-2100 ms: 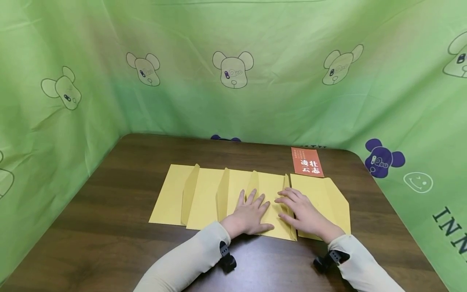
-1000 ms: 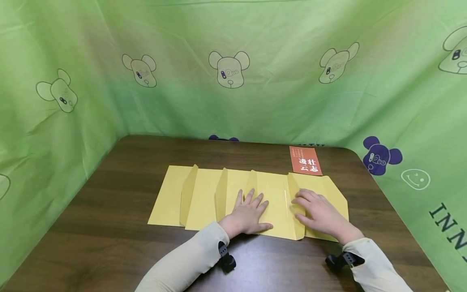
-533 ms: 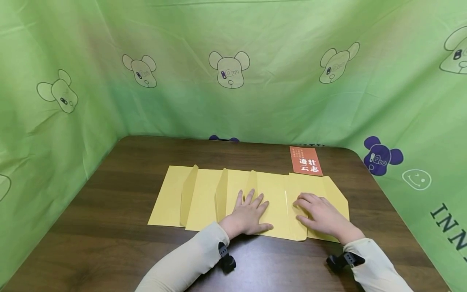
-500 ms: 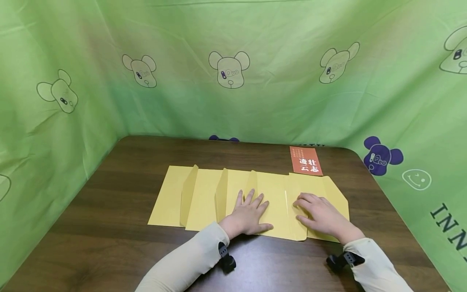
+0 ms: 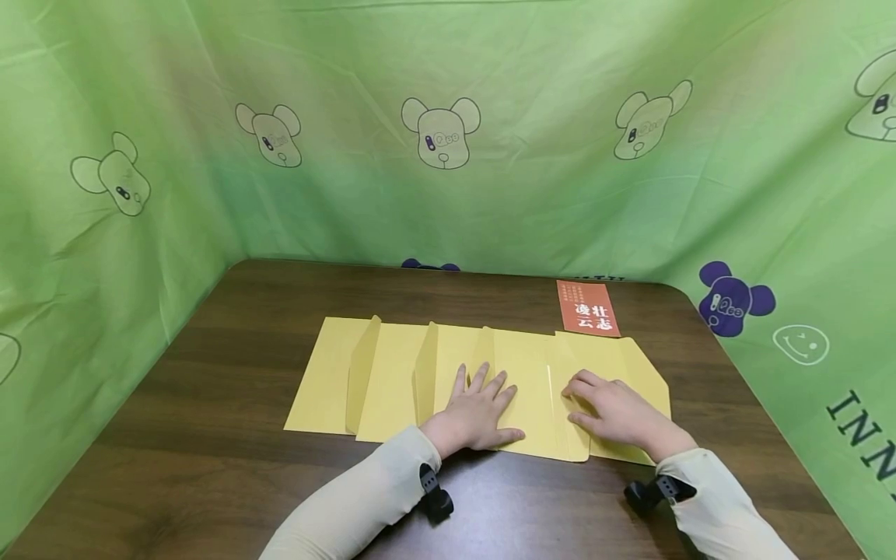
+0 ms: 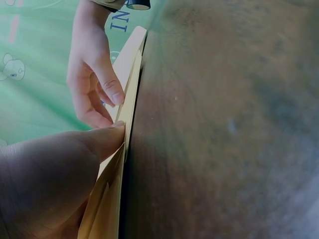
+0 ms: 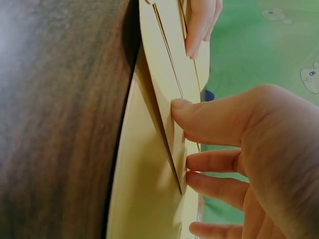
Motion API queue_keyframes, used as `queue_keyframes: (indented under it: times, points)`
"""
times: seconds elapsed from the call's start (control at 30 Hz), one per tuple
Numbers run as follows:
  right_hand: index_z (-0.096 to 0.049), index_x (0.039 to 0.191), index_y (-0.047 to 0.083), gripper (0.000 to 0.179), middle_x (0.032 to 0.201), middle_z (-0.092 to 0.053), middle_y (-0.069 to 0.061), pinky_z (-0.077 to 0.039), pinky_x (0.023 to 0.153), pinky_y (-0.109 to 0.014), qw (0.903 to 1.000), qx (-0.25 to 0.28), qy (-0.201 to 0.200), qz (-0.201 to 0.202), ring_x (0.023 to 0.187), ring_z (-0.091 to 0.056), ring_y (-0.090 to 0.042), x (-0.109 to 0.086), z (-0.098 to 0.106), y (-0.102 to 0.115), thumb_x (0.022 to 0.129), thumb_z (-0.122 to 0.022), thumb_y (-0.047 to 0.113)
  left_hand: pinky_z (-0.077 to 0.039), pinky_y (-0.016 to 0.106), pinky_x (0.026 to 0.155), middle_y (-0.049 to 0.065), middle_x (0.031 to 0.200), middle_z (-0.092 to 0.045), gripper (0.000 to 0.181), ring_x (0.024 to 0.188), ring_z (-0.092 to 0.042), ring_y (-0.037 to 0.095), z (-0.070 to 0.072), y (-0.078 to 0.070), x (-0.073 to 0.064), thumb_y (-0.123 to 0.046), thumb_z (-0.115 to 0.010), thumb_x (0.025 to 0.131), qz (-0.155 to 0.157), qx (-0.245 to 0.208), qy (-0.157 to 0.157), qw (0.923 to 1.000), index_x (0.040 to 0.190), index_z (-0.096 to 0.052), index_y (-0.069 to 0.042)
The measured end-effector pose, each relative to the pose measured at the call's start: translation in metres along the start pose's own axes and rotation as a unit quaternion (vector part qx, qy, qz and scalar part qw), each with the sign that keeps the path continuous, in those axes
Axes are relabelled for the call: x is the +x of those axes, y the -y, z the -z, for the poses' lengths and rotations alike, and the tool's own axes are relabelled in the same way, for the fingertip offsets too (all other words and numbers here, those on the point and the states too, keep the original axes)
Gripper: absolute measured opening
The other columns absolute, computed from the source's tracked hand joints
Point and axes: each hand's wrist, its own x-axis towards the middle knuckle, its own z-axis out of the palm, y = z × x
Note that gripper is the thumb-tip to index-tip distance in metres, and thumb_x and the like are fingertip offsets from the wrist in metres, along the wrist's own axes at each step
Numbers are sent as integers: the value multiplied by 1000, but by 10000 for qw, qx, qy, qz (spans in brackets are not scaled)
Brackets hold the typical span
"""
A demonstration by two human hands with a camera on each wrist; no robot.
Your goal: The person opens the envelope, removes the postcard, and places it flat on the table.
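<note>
Several yellow paper envelopes (image 5: 325, 373) lie overlapped in a row across the table, their flaps raised or folded out to the right. My left hand (image 5: 476, 416) rests flat on the middle of the row, fingers spread. Further right, my right hand (image 5: 612, 408) touches the flap (image 5: 565, 435) of an envelope near the right end with thumb and fingertips. That flap is folded out over the rightmost envelope (image 5: 640, 373). In the right wrist view, the thumb and fingertips press the flap (image 7: 172, 134) from above, and its edge stands slightly off the envelope below.
A red card (image 5: 586, 307) with white characters lies behind the right end of the row. The brown wooden table (image 5: 175, 467) is enclosed by green printed cloth (image 5: 350, 210) at the back and sides.
My right hand has moved right, turning the flap from nearly upright to folded out over the rightmost envelope. My left hand has stayed in place. Over the last half second little differs.
</note>
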Motion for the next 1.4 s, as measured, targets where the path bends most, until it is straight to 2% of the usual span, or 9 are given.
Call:
queue_keyframes:
  times: [0.2, 0.3, 0.37, 0.43, 0.6, 0.8, 1.0, 1.23, 1.4]
  points:
    - [-66, 102, 10, 27, 97, -56, 1, -52, 64, -41, 9999, -55, 98, -26, 70, -56, -13, 6, 3, 0, 80, -78, 20, -6, 58, 118, 0, 164, -22, 77, 151, -9, 30, 2, -1, 0, -69, -39, 96, -22, -4, 38, 10000, 158, -31, -24]
    - [-67, 106, 8, 32, 101, -58, -2, -53, 66, -42, 9996, -206, 177, -85, 69, -57, -15, 10, 4, 2, 78, -78, 20, -6, 58, 118, 0, 164, -21, 77, 151, -9, 30, 1, -1, 0, -69, -39, 96, -16, -15, 53, 10000, 158, -31, -24]
    - [-68, 112, 5, 38, 107, -60, -6, -54, 69, -43, 9991, -316, 248, -165, 74, -62, -20, 11, 4, 4, 78, -77, 19, -6, 59, 118, 1, 164, -22, 77, 151, -9, 30, 1, -1, 0, -70, -39, 96, -18, -5, 40, 10000, 158, -31, -24]
    - [-67, 119, 3, 44, 114, -60, -10, -55, 77, -47, 9985, -328, 352, -265, 87, -65, -26, 13, 4, 5, 78, -75, 18, -7, 59, 118, 0, 164, -23, 77, 151, -11, 30, 1, -1, 0, -70, -39, 96, -14, 24, -2, 10000, 157, -32, -25]
    - [-63, 130, 1, 54, 122, -58, -15, -50, 89, -54, 9963, -97, 639, -569, 110, -60, -35, 16, 4, 8, 79, -73, 15, -8, 58, 118, -1, 164, -23, 76, 151, -11, 29, 1, 0, -1, -70, -39, 96, 0, 44, -3, 10000, 157, -32, -25]
    - [-59, 137, 1, 62, 119, -56, -12, -51, 82, -49, 9950, -2, 756, -651, 102, -58, -30, 19, 4, 7, 79, -75, 15, -7, 57, 118, -1, 164, -22, 76, 151, -11, 29, 1, 0, 0, -70, -38, 96, 14, 63, 61, 10000, 158, -31, -26]
    - [-63, 133, 0, 59, 111, -55, -7, -50, 76, -42, 9948, 24, 850, -568, 93, -56, -24, 23, 4, 5, 77, -75, 15, -6, 57, 118, -2, 164, -22, 77, 151, -10, 29, -2, 1, 2, -72, -38, 95, 38, 70, 42, 10000, 158, -31, -27]
    - [-63, 130, -3, 57, 107, -55, -7, -50, 79, -44, 9952, -46, 903, -376, 93, -56, -24, 25, 5, 4, 80, -77, 21, -7, 56, 118, -2, 164, -23, 76, 151, -11, 28, 2, -1, -1, -70, -39, 96, 60, 56, 69, 9999, 157, -32, -26]
    - [-62, 131, -3, 57, 109, -55, -9, -51, 81, -46, 9932, -71, 1081, -428, 94, -56, -25, 27, 7, 7, 83, -77, 23, -6, 57, 118, -2, 164, -21, 76, 151, -10, 28, 3, -1, 1, -70, -37, 96, 74, 107, 152, 9998, 158, -30, -27]
